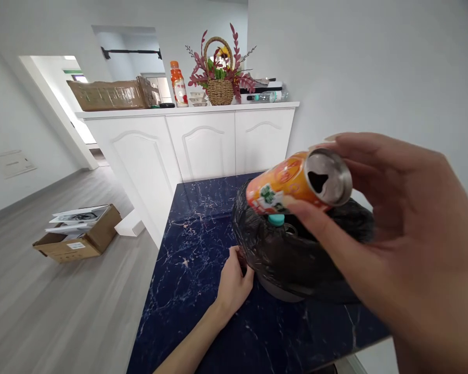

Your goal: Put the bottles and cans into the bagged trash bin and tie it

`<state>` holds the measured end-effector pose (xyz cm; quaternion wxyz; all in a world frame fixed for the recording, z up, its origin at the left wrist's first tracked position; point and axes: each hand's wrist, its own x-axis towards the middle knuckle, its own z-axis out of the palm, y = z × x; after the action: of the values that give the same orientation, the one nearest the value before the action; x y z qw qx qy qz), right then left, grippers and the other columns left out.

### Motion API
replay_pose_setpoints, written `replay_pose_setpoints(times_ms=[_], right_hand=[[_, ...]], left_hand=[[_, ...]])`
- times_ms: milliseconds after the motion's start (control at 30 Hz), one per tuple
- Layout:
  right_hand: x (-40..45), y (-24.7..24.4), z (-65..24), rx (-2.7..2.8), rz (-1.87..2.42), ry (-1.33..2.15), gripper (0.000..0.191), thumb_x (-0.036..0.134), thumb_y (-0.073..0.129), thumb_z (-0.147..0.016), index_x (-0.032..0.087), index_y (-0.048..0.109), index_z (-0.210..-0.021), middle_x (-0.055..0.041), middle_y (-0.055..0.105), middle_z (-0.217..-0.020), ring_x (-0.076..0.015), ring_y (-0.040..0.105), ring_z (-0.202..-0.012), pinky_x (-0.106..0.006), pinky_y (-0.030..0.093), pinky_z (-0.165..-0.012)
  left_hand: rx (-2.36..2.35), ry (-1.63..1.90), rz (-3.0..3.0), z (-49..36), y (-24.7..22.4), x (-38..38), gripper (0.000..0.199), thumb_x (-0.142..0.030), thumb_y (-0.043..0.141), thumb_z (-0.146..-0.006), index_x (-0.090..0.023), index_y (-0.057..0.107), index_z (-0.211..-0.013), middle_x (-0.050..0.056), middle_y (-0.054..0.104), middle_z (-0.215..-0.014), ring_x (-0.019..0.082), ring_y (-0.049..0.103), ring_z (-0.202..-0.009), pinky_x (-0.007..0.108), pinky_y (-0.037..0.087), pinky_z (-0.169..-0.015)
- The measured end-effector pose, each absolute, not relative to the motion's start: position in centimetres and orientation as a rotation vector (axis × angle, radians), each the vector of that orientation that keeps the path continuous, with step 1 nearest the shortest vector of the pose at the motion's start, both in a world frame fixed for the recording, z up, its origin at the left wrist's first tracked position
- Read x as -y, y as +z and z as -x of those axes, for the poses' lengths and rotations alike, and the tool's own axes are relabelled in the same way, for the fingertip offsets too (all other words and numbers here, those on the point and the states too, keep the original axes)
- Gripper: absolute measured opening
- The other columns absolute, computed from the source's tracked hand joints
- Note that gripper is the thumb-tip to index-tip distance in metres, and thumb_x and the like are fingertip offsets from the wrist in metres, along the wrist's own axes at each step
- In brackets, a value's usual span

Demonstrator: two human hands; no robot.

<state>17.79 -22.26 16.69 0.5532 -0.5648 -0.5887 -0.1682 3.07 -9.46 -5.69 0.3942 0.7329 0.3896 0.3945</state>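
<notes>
My right hand (405,208) is closed round an orange drink can (284,176). The can is tilted with its opened top towards me, and it is held above a bin (281,292) lined with a black plastic bag (288,265). Inside the bin, a teal bottle cap (276,219) and part of another can (290,229) show under the held can. My left hand (236,278) rests on the table at the bin's left side, its fingers curled at the edge of the black bag; the fingertips are partly hidden.
The bin stands on a dark blue marbled table (187,280). Behind it, a white cabinet (206,145) carries a cardboard box (109,95), an orange-capped bottle (178,85), a flower basket (220,92) and a lying clear bottle (271,96). An open carton (78,244) sits on the floor left.
</notes>
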Motion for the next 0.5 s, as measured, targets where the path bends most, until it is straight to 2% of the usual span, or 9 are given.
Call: replay_pose_setpoints(times_ms=[100, 167, 267, 367, 500], right_hand=[[21.5, 16.1, -20.6, 1.292, 1.387, -0.427, 0.052, 0.039, 0.078, -0.094, 0.034, 0.06, -0.143, -0.0069, 0.069, -0.141, -0.036, 0.069, -0.127, -0.06, 0.056, -0.111], [20.9, 15.6, -22.2, 1.32, 1.452, -0.421, 0.048, 0.041, 0.079, -0.093, 0.032, 0.065, -0.138, -0.0065, 0.073, -0.135, -0.0352, 0.073, -0.118, -0.059, 0.06, -0.104], [20.1, 14.8, -23.8, 1.379, 1.564, -0.38, 0.044, 0.044, 0.079, -0.092, 0.028, 0.069, -0.131, -0.0075, 0.076, -0.127, -0.0328, 0.077, -0.105, -0.056, 0.062, -0.096], [19.5, 14.2, -24.6, 1.412, 1.608, -0.352, 0.045, 0.045, 0.076, -0.093, 0.025, 0.067, -0.133, -0.0095, 0.076, -0.129, -0.0333, 0.076, -0.111, -0.056, 0.06, -0.1], [19.2, 14.0, -24.8, 1.431, 1.624, -0.312, 0.044, 0.045, 0.077, -0.092, 0.025, 0.068, -0.131, -0.01, 0.076, -0.131, -0.0343, 0.073, -0.117, -0.056, 0.057, -0.104]], left_hand=[[-0.971, 0.964, -1.924, -3.0, -5.2, 9.5, 0.014, -0.036, 0.055, -0.105, -0.022, 0.052, -0.106, 0.008, 0.071, -0.101, 0.024, 0.069, -0.085, 0.035, 0.052, -0.073], [-0.983, 0.941, -1.933, -3.0, -5.0, 9.6, 0.017, -0.04, 0.052, -0.106, -0.023, 0.05, -0.106, 0.008, 0.07, -0.099, 0.023, 0.067, -0.08, 0.033, 0.048, -0.067], [-0.986, 0.929, -1.937, -3.0, -5.0, 9.5, 0.02, -0.042, 0.052, -0.106, -0.023, 0.05, -0.11, 0.009, 0.071, -0.104, 0.024, 0.068, -0.081, 0.033, 0.047, -0.067], [-0.969, 0.944, -1.944, -3.0, -5.1, 9.4, 0.02, -0.042, 0.052, -0.106, -0.023, 0.051, -0.112, 0.011, 0.071, -0.107, 0.025, 0.07, -0.087, 0.034, 0.05, -0.07], [-0.977, 0.944, -1.954, -3.0, -5.2, 9.4, 0.02, -0.042, 0.051, -0.107, -0.023, 0.052, -0.111, 0.01, 0.072, -0.104, 0.024, 0.069, -0.082, 0.033, 0.048, -0.067]])
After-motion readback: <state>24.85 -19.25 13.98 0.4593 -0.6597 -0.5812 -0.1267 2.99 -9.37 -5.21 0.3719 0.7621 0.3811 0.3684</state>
